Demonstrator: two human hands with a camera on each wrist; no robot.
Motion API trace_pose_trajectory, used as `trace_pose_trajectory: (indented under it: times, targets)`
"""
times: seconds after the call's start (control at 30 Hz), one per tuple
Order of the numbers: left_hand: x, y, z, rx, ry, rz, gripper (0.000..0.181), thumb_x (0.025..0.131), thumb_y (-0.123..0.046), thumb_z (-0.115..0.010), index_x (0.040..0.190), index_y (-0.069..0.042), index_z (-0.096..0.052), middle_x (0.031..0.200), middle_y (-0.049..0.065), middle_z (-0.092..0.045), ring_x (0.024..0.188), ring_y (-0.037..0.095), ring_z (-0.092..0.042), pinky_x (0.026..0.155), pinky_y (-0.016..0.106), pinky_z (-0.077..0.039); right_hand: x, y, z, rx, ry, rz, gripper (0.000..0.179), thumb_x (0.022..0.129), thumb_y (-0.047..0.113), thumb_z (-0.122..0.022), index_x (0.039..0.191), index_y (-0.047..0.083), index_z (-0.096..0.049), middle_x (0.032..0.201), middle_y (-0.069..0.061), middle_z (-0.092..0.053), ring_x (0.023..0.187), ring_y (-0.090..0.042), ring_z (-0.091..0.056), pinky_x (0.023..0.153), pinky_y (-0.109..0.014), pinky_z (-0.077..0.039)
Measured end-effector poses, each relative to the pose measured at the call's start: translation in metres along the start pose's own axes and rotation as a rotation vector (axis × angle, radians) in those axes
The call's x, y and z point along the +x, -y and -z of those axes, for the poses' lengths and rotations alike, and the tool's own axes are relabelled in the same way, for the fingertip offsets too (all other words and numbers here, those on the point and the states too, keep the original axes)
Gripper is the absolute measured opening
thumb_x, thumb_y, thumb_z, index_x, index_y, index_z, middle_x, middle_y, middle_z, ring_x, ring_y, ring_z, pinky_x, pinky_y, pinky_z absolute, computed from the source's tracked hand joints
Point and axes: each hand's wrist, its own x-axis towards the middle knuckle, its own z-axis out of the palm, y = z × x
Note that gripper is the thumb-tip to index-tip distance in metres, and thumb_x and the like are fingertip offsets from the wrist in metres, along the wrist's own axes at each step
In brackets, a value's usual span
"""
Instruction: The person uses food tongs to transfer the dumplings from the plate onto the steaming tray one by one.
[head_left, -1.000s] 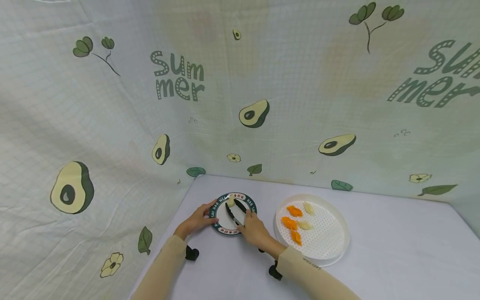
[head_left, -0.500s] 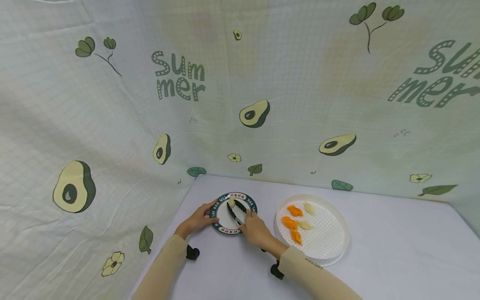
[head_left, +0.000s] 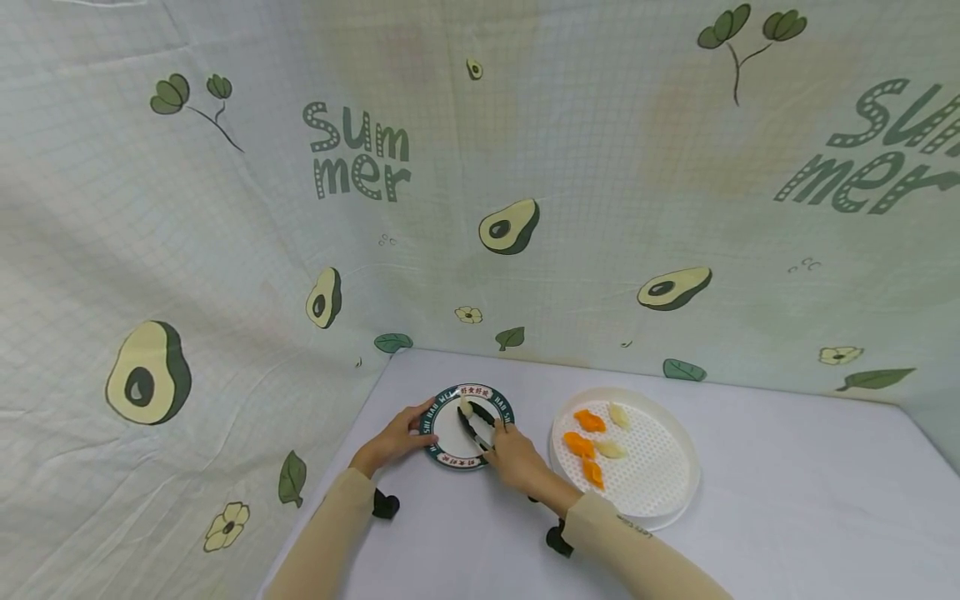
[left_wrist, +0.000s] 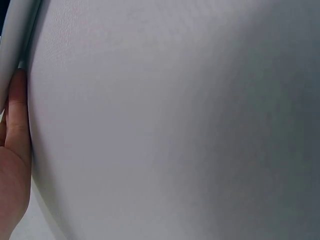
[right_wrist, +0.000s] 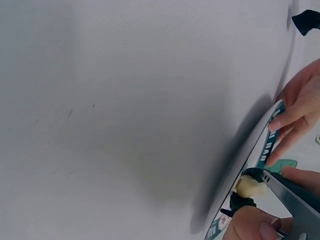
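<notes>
My left hand (head_left: pixel 393 439) holds the left rim of a round plate (head_left: pixel 450 461) with a green lettered border. In the right wrist view its thumb lies on the rim. My right hand (head_left: pixel 517 458) grips metal tongs (right_wrist: pixel 287 192) with black tips, angled over the plate. Between those tips sits one small pale dumpling-like piece (right_wrist: pixel 250 187), near the plate's far side. Whether the piece touches the plate I cannot tell. In the left wrist view only part of the left hand (left_wrist: pixel 15 150) shows, against the plate's edge.
To the right stands a round white tray (head_left: pixel 663 475) with a perforated base. It bears several orange dumpling-like pieces (head_left: pixel 590 422) and pale ones (head_left: pixel 611 450), grouped towards its left side. A printed cloth (head_left: pixel 570 167) hangs behind and left of the white table (head_left: pixel 787 483).
The tongs and the pale piece have shifted slightly right and towards me across the plate, their arms closer together. The left hand and the tray stay in place.
</notes>
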Motion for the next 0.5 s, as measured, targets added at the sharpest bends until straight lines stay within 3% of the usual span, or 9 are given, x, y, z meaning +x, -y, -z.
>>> trace_pose_trajectory:
  times: [0.3, 0.5]
  targets:
    - [0.0, -0.001, 0.002, -0.004, 0.004, 0.0, 0.081, 0.088, -0.018, -0.078, 0.157, -0.017, -0.034, 0.15, 0.022, -0.038, 0.132, 0.043, -0.04, 0.109, 0.06, -0.032, -0.005, -0.002, 0.007, 0.005, 0.015, 0.006, 0.058, 0.098, 0.014, -0.064, 0.141, -0.017, -0.04, 0.131, -0.034, -0.051, 0.104, -0.037, -0.061, 0.085, -0.047, -0.055]
    - [-0.001, 0.0, 0.001, -0.015, 0.009, 0.003, 0.081, 0.088, -0.018, -0.078, 0.157, -0.017, -0.034, 0.15, 0.021, -0.038, 0.131, 0.041, -0.041, 0.11, 0.059, -0.032, -0.012, -0.006, 0.013, 0.001, 0.018, 0.025, 0.058, 0.097, 0.013, -0.065, 0.142, -0.016, -0.042, 0.126, -0.033, -0.054, 0.095, -0.032, -0.06, 0.083, -0.046, -0.055]
